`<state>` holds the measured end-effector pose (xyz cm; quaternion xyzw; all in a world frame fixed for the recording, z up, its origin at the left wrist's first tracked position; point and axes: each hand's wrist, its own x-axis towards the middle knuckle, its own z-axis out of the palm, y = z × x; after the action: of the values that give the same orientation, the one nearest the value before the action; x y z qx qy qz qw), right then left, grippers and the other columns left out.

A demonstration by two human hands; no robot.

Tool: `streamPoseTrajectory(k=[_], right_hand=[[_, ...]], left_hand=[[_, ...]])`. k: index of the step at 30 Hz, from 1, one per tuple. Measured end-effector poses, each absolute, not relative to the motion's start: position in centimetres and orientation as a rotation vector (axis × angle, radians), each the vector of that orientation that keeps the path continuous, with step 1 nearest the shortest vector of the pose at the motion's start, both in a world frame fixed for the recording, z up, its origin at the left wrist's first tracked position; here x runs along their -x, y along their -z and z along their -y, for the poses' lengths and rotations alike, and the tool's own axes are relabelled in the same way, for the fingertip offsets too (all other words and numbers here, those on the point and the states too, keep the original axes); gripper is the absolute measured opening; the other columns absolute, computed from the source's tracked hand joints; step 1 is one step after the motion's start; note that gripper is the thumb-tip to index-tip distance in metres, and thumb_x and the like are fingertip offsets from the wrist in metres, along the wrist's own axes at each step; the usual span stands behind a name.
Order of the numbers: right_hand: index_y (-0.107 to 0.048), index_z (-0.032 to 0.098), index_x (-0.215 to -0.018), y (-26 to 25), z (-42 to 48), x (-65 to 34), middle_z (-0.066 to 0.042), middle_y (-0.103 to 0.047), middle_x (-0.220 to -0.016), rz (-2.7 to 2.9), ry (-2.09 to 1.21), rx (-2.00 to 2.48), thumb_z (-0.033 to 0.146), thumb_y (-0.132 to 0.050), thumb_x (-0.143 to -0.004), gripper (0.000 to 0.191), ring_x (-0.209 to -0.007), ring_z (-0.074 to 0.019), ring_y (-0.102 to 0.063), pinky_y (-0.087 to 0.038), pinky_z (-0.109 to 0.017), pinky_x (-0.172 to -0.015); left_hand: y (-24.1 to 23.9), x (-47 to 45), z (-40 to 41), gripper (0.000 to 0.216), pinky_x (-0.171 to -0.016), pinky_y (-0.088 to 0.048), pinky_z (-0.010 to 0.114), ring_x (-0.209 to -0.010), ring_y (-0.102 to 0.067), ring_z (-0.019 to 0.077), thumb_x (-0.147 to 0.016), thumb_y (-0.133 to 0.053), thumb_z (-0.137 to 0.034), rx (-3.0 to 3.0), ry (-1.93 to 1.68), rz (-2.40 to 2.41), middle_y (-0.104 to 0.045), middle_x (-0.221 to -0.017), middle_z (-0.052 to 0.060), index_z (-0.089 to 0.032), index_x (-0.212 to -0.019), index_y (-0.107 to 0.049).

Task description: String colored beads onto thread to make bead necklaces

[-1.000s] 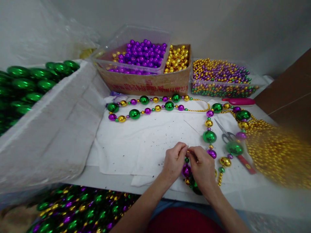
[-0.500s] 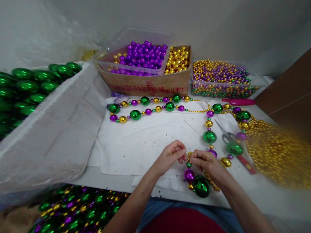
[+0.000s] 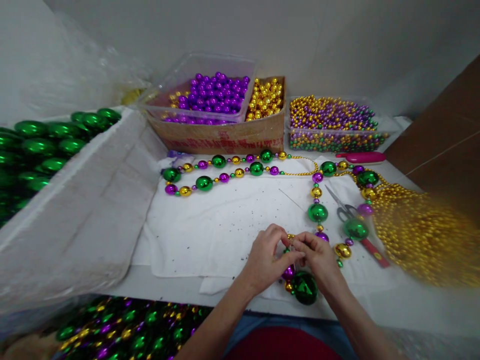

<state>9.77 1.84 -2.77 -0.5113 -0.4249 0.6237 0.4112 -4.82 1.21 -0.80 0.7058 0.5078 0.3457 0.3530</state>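
Near the front edge of the white cloth (image 3: 210, 225), my left hand (image 3: 264, 260) and my right hand (image 3: 318, 257) meet with bent fingers. They pinch the end of a bead necklace, where small gold beads show above the fingertips; the exact grip is partly hidden. Below them hang a purple bead (image 3: 288, 272) and a large green bead (image 3: 304, 288) of this strand. The rest of the bead necklace (image 3: 204, 183) lies looped across the cloth, its gold bead chain (image 3: 300, 173) towards the right. A thin needle (image 3: 292, 199) rests behind my hands.
Scissors (image 3: 341, 205) lie right of my hands, by a heap of gold bead strands (image 3: 416, 230). Behind stand a cardboard box (image 3: 213, 140), a clear tub (image 3: 165, 107) and a tray of small beads (image 3: 333, 117). A foam box (image 3: 75, 215) of green balls borders the left.
My left hand has moved right, its thumb now reaching to my right fingertips and covering part of the strand. The whole view has shifted slightly.
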Motion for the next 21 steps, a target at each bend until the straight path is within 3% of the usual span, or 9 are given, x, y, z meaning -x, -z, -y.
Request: streamPoseTrajectory(k=[4, 7, 11, 16, 19, 21], right_hand=[[-0.059, 0.017, -0.071, 2.6, -1.5, -9.9, 0.005, -0.048, -0.054, 1.148, -1.433, 1.323, 0.033, -0.060, -0.077, 0.017, -0.046, -0.0097, -0.039, -0.030, -0.022, -0.044], [-0.060, 0.018, -0.072, 2.2, -1.0, -10.2, 0.003, -0.052, -0.060, 1.234, -1.311, 1.342, 0.028, -0.058, -0.081, 0.014, -0.053, -0.0120, -0.045, -0.033, -0.024, -0.049], [-0.061, 0.018, -0.088, 2.1, -0.2, -10.5, -0.003, -0.057, -0.078, 1.656, -0.816, 1.305, 0.016, -0.048, -0.087, 0.013, -0.074, -0.0173, -0.052, -0.039, -0.029, -0.065], [-0.061, 0.017, -0.096, 2.9, 0.1, -11.0, -0.006, -0.054, -0.079, 1.958, -0.319, 1.178, 0.009, -0.042, -0.089, 0.022, -0.075, -0.0190, -0.048, -0.037, -0.031, -0.065], [-0.063, 0.017, -0.090, 2.7, -0.4, -11.7, -0.006, -0.053, -0.078, 1.959, -0.366, 1.200, 0.010, -0.041, -0.089, 0.024, -0.076, -0.0194, -0.048, -0.036, -0.031, -0.066], [-0.063, 0.018, -0.083, 2.3, -0.9, -12.2, -0.005, -0.053, -0.076, 1.909, -0.670, 1.230, 0.012, -0.043, -0.088, 0.021, -0.075, -0.0185, -0.048, -0.036, -0.031, -0.067]], left_hand=[[0.8, 4.6, -1.4, 0.014, -0.078, -0.037, 0.029, -0.086, -0.052, 0.0161, -0.086, -0.052, -0.023, -1.809, -0.921, -1.288, -0.057, -0.086, 0.003, -0.017, -0.073, -0.054], [0.9, 4.7, -1.5, 0.016, -0.072, -0.040, 0.027, -0.077, -0.053, 0.0149, -0.087, -0.050, -0.026, -1.645, -0.918, -1.259, -0.058, -0.079, 0.002, -0.016, -0.076, -0.057], [1.0, 4.2, -1.6, 0.020, -0.069, -0.042, 0.026, -0.073, -0.055, 0.0143, -0.088, -0.047, -0.030, -1.411, -0.954, -1.261, -0.059, -0.073, 0.001, -0.016, -0.076, -0.057], [0.8, 3.5, -1.8, 0.020, -0.066, -0.043, 0.025, -0.068, -0.056, 0.0138, -0.084, -0.052, -0.030, -1.287, -0.964, -1.246, -0.061, -0.069, 0.001, -0.015, -0.073, -0.057], [0.8, 3.5, -2.1, 0.019, -0.065, -0.043, 0.025, -0.066, -0.056, 0.0132, -0.084, -0.053, -0.030, -1.252, -0.947, -1.224, -0.062, -0.068, 0.001, -0.015, -0.073, -0.057], [0.9, 3.6, -2.4, 0.019, -0.063, -0.042, 0.024, -0.063, -0.055, 0.0120, -0.083, -0.053, -0.030, -1.237, -0.936, -1.221, -0.061, -0.065, 0.001, -0.015, -0.073, -0.056]])
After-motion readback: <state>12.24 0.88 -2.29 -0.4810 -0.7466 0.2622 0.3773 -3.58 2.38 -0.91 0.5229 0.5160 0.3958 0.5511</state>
